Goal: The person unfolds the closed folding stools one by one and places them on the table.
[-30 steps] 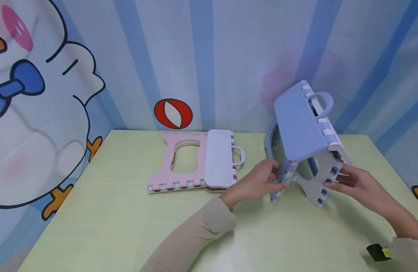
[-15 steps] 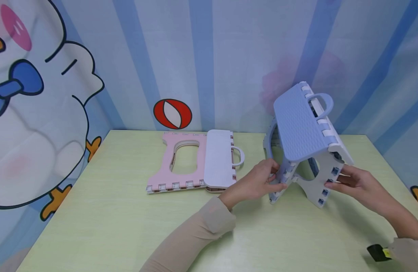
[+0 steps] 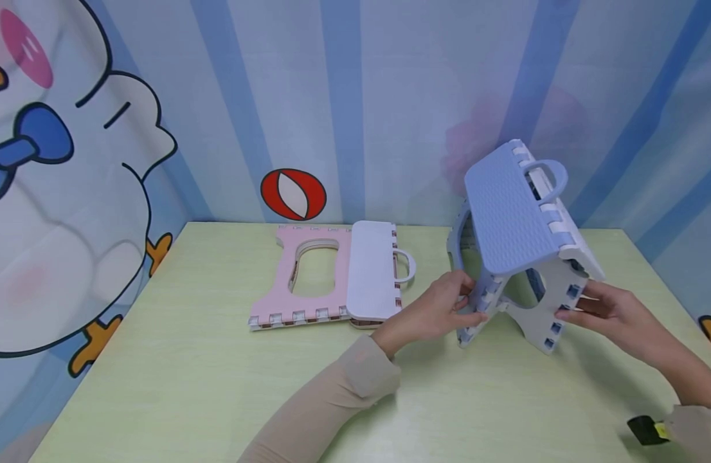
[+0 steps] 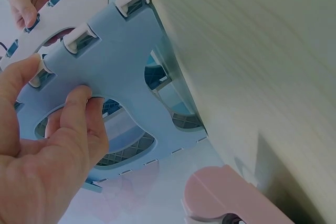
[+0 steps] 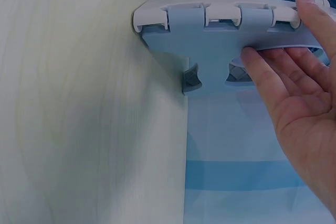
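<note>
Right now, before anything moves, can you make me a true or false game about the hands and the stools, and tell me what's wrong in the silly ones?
1. The left hand holds the blue stool. True.
2. The pink stool lies folded on the table. True.
3. The right hand holds the pink stool. False: it holds the blue stool.
4. The blue stool's top is flat. False: it is bent along the middle, like a roof.
5. A red and white ball is pictured behind the table. True.
</note>
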{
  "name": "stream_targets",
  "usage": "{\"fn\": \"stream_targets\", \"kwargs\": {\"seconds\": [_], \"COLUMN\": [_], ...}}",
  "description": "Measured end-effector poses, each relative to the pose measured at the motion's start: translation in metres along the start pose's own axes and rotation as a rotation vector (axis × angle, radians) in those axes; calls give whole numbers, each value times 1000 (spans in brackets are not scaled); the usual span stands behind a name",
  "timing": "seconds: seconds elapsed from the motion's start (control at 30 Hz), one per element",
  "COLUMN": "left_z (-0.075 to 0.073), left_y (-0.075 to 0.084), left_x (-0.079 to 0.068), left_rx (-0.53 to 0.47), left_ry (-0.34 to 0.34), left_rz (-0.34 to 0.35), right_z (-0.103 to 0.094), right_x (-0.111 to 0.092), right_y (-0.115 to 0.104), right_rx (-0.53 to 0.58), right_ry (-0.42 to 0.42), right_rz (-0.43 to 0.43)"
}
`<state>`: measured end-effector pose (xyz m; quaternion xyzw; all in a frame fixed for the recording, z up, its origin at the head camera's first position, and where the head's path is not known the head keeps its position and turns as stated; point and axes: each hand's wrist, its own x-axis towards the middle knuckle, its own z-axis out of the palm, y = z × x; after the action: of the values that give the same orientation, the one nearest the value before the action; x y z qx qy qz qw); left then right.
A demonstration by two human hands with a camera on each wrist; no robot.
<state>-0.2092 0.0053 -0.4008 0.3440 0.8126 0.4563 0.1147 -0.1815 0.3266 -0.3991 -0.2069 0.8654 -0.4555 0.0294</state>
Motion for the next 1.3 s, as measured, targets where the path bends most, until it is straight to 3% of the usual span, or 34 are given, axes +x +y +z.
{"fn": "stream_targets", "kwargs": {"seconds": [0.43, 1.3], "left_z": [0, 1], "left_y": [2, -4], "left_x": [-1, -1], "left_rx": [-35, -31], "left_ry": [-4, -2], "left_rz": [-5, 10], "right_z": [0, -3], "right_x": [-1, -2], "right_y": [-1, 2], "right_rx": [-65, -70], "right_ry": [23, 24], "right_rz": [57, 45]}}
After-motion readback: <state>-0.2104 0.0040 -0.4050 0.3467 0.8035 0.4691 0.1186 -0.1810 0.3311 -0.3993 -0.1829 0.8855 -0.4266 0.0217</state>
